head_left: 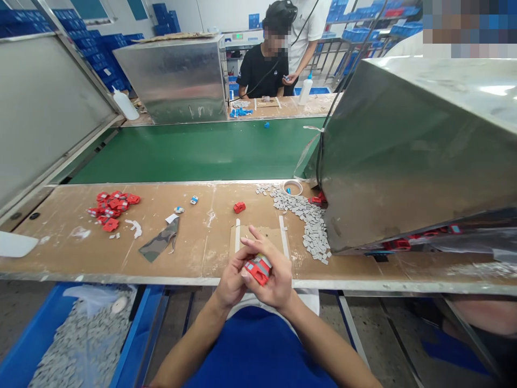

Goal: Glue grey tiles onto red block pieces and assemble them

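Left fingers, right fingers clamped on red toy | grey tiles, metal box right | red pile left

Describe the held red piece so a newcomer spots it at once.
Start at the brown worktable before the green belt. At its near edge, the left hand and right hand cup a red-and-grey piece. Unlike the red pile at left and lone red piece beyond, it is held.
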Demonstrator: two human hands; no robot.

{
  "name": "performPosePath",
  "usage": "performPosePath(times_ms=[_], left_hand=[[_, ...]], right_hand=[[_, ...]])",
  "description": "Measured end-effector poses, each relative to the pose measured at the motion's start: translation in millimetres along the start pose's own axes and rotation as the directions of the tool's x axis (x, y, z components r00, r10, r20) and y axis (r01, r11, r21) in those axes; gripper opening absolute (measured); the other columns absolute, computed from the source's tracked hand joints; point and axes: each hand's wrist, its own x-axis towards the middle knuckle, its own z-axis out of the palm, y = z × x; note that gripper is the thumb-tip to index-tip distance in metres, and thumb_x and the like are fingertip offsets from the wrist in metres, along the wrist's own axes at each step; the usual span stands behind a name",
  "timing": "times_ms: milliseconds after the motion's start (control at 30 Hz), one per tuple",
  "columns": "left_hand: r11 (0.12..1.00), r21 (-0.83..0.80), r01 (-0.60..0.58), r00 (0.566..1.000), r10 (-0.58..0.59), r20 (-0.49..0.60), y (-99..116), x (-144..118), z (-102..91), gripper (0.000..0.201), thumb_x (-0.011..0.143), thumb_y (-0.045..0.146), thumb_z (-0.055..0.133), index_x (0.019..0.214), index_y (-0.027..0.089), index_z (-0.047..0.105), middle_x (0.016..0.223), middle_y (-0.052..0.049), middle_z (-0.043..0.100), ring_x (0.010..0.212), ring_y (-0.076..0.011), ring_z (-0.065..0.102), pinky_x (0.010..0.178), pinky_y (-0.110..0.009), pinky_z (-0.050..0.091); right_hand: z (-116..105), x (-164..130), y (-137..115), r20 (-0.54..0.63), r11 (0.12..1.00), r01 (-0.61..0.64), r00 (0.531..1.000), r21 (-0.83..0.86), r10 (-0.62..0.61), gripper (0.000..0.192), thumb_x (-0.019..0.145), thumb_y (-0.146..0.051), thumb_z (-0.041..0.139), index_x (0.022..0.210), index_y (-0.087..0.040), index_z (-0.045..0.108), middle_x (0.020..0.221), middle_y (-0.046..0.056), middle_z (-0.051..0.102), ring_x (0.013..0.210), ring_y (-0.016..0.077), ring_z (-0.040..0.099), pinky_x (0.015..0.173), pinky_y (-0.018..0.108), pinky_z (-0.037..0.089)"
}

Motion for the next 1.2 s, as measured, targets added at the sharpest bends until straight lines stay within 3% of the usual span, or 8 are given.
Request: performPosePath(times_ms=[167, 300, 533, 800, 867, 967, 1100, 1200], left_hand=[[0.993, 0.115, 0.018, 0.994, -0.03, 0.108, 3.7, -10.4, 0.1, 0.048, 0.074, 0.043, 0.09, 0.114, 0.019, 0.078, 0.101, -0.01, 0.077, 0.087, -0.0245, 0.072, 0.084, -0.033, 0.057], [0.984, 0.172, 0.042, 0.975, -0.077, 0.208, 16.4, -16.7, 5.5, 0.047, 0.082, 0.048, 0.083, 0.117, 0.017, 0.077, 0.101, -0.013, 0.078, 0.094, -0.0292, 0.073, 0.084, -0.036, 0.057], [0.978, 0.208, -0.028, 0.97, -0.023, 0.24, 21.3, -17.9, 7.8, 0.048, 0.085, 0.052, 0.079, 0.119, 0.017, 0.077, 0.114, -0.015, 0.077, 0.115, -0.0374, 0.069, 0.099, -0.044, 0.054], [0.981, 0.193, -0.033, 0.968, -0.017, 0.251, 13.6, -17.4, 2.4, 0.05, 0.085, 0.054, 0.078, 0.119, 0.018, 0.076, 0.114, -0.015, 0.077, 0.112, -0.036, 0.071, 0.095, -0.043, 0.056], [0.985, 0.17, 0.001, 0.977, -0.038, 0.212, 10.6, -16.3, -0.2, 0.053, 0.082, 0.054, 0.082, 0.121, 0.018, 0.075, 0.113, -0.014, 0.077, 0.109, -0.0344, 0.072, 0.094, -0.042, 0.056], [0.994, 0.055, 0.099, 0.99, -0.104, 0.096, 7.0, -15.1, -3.4, 0.061, 0.076, 0.053, 0.087, 0.125, 0.02, 0.072, 0.112, -0.011, 0.076, 0.099, -0.0295, 0.073, 0.089, -0.039, 0.057], [0.967, -0.162, 0.198, 0.98, -0.199, 0.015, 6.1, -15.5, -4.3, 0.054, 0.076, 0.044, 0.09, 0.122, 0.021, 0.073, 0.088, -0.004, 0.073, 0.076, -0.0163, 0.067, 0.072, -0.026, 0.054], [0.94, -0.26, 0.221, 0.974, -0.226, 0.013, 4.7, -16.2, -2.5, 0.041, 0.075, 0.042, 0.09, 0.108, 0.02, 0.077, 0.091, -0.004, 0.073, 0.079, -0.0146, 0.066, 0.072, -0.024, 0.054]], right_hand=[[-4.1, -13.3, -6.2, -0.101, 0.994, 0.106, 0.989, -0.006, -0.107, 0.054, 0.099, -0.046, 0.06, 0.147, -0.022, 0.053, 0.117, 0.015, 0.078, 0.12, 0.0368, 0.072, 0.101, 0.061, 0.06], [-2.9, -21.2, -10.9, -0.175, 0.983, 0.179, 0.97, 0.031, -0.171, 0.058, 0.101, -0.05, 0.055, 0.151, -0.021, 0.051, 0.115, 0.015, 0.079, 0.1, 0.0329, 0.08, 0.102, 0.064, 0.059], [-2.7, -25.5, -8.0, -0.17, 0.986, 0.161, 0.972, -0.037, -0.165, 0.058, 0.102, -0.056, 0.051, 0.148, -0.021, 0.053, 0.116, 0.016, 0.079, 0.129, 0.0379, 0.066, 0.101, 0.062, 0.059], [-5.0, -24.4, -5.8, -0.127, 0.984, 0.176, 0.976, -0.008, -0.175, 0.062, 0.098, -0.053, 0.06, 0.149, -0.021, 0.051, 0.122, 0.015, 0.077, 0.133, 0.0377, 0.063, 0.108, 0.059, 0.055], [-5.7, -21.5, -5.7, -0.081, 0.989, 0.146, 0.986, 0.004, -0.145, 0.062, 0.097, -0.05, 0.063, 0.15, -0.02, 0.05, 0.125, 0.015, 0.076, 0.134, 0.0357, 0.063, 0.112, 0.055, 0.051], [-11.0, -12.2, -6.7, 0.096, 0.999, 0.003, 0.995, 0.036, -0.006, 0.064, 0.095, -0.045, 0.068, 0.151, -0.021, 0.048, 0.132, 0.015, 0.073, 0.132, 0.0313, 0.065, 0.121, 0.052, 0.042], [-27.2, 2.4, -4.1, 0.424, 0.952, -0.25, 0.892, 0.179, 0.155, 0.085, 0.086, -0.046, 0.08, 0.158, -0.025, 0.039, 0.15, 0.014, 0.06, 0.138, 0.0295, 0.059, 0.12, 0.048, 0.044], [-37.3, 8.5, 3.1, 0.507, 0.838, -0.42, 0.836, 0.347, 0.209, 0.081, 0.088, -0.042, 0.079, 0.158, -0.027, 0.041, 0.15, 0.013, 0.06, 0.138, 0.0265, 0.059, 0.114, 0.044, 0.049]])
